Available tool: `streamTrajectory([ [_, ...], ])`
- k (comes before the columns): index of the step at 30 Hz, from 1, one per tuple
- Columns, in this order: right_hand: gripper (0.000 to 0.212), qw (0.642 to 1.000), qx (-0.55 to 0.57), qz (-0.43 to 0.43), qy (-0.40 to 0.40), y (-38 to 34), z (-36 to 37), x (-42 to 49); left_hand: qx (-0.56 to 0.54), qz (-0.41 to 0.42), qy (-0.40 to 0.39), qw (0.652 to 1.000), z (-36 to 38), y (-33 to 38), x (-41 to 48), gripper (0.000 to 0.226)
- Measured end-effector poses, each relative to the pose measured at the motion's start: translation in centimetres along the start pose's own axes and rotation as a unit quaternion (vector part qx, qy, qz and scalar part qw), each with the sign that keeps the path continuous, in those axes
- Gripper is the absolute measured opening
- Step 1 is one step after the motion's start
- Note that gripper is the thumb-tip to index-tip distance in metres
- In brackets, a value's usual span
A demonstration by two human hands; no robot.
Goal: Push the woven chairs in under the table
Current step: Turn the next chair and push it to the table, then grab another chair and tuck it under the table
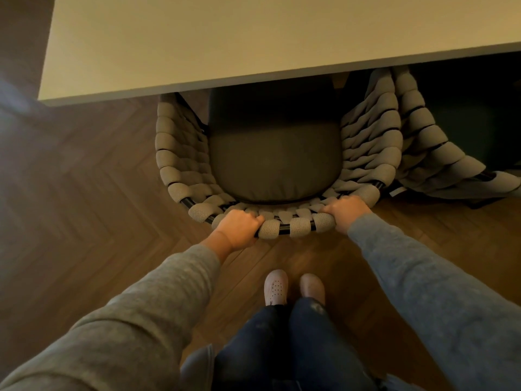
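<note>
**Both grips on the back rail, chair partly under the bench**

The woven chair (180, 165) stood at the centre of the frame. Its front was tucked beneath the near edge of the bench (225, 38), while most of its dark seat cushion (273, 162) and the whole curved back rail lay outside. The left grip (239, 225) was curled tight round the rail at lower centre. The right grip (348, 213) was clamped on the same rail a little to the right, fingers wrapped over the padded weave. A second woven chair (428, 148) sat at the right of the frame, close against the first one's arm; whether they touched, I could not tell.

The step in hand seemed to be the push itself, roughly midway. To do it well, the force would best go evenly through both grips, straight toward the top of the frame, so the chair did not twist into its neighbour. A steady slide over the herringbone floor (84, 179) should suit, easing off near the bench edge, since the arms' clearance below it was hidden
</note>
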State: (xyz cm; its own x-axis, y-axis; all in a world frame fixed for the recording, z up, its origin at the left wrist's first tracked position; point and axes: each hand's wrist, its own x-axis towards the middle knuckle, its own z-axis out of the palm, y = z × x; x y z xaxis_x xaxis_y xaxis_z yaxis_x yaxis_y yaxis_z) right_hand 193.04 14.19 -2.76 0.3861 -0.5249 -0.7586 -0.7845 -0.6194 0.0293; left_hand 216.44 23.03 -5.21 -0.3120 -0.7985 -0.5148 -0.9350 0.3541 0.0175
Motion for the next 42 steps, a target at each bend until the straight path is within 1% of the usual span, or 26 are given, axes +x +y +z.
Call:
streamTrajectory([
  [5,0.044,0.999,0.005,-0.023,0.024,0.6,-1.2,0.7,-0.008,-0.018,0.006,1.0,-0.8,-1.0,0.7,0.031],
  [11,0.043,0.999,0.012,-0.033,0.04,0.9,-1.1,0.7,-0.019,-0.054,-0.01,0.998,-1.1,-0.5,0.7,0.033],
  [14,0.04,0.999,0.014,-0.032,0.041,0.9,-1.2,0.5,-0.04,-0.085,-0.014,0.995,-1.5,0.0,0.6,0.033],
  [16,0.043,0.999,0.017,-0.025,0.032,0.8,-1.3,0.4,-0.045,-0.098,-0.029,0.994,-1.6,0.3,0.7,0.036],
  [18,0.05,1.0,0.005,-0.021,0.021,0.7,-1.4,0.5,-0.05,-0.113,-0.046,0.991,-1.6,0.4,0.7,0.044],
  [19,0.057,1.0,0.0,-0.016,0.009,0.8,-1.5,0.5,-0.053,-0.116,-0.052,0.99,-1.6,0.4,0.7,0.05],
  [21,0.079,0.999,0.006,0.0,-0.037,0.7,-1.8,0.6,-0.069,-0.109,-0.058,0.99,-1.3,0.4,0.8,0.064],
  [23,0.099,0.997,0.036,0.007,-0.074,-0.4,-2.7,0.9,-0.108,-0.097,-0.033,0.989,-0.7,-0.1,0.3,0.072],
  [25,0.108,0.991,0.091,-0.009,-0.093,-1.4,-4.0,1.2,-0.149,-0.076,0.008,0.986,-0.7,-0.2,-0.2,0.074],
  [27,0.106,0.989,0.124,-0.042,-0.068,-3.7,-6.2,1.7,-0.2,-0.081,0.068,0.974,-0.7,-1.0,-1.5,0.072],
  [29,0.096,0.984,0.164,-0.076,0.008,-6.9,-8.5,2.2,-0.246,-0.119,0.142,0.951,-0.7,-2.6,-3.3,0.066],
  [31,0.077,0.967,0.205,-0.108,0.103,-10.9,-11.0,2.9,-0.243,-0.164,0.214,0.932,-0.2,-5.6,-5.7,0.059],
  [33,0.063,0.952,0.224,-0.132,0.161,-14.6,-12.9,3.8,-0.218,-0.209,0.253,0.919,0.6,-9.1,-7.6,0.051],
  [34,0.06,0.95,0.214,-0.143,0.176,-16.7,-13.9,4.5,-0.206,-0.241,0.247,0.916,1.1,-11.3,-8.7,0.048],
  [37,0.059,0.957,0.168,-0.135,0.194,-22.8,-16.9,6.9,-0.173,-0.322,0.175,0.914,2.2,-17.8,-11.9,0.051],
  [39,0.06,0.96,0.158,-0.113,0.201,-26.7,-18.7,8.5,-0.146,-0.343,0.128,0.919,2.8,-22.3,-14.1,0.054],
  [42,0.058,0.952,0.16,-0.086,0.245,-31.7,-21.1,10.8,-0.124,-0.355,0.075,0.923,4.0,-29.0,-17.3,0.054],
])
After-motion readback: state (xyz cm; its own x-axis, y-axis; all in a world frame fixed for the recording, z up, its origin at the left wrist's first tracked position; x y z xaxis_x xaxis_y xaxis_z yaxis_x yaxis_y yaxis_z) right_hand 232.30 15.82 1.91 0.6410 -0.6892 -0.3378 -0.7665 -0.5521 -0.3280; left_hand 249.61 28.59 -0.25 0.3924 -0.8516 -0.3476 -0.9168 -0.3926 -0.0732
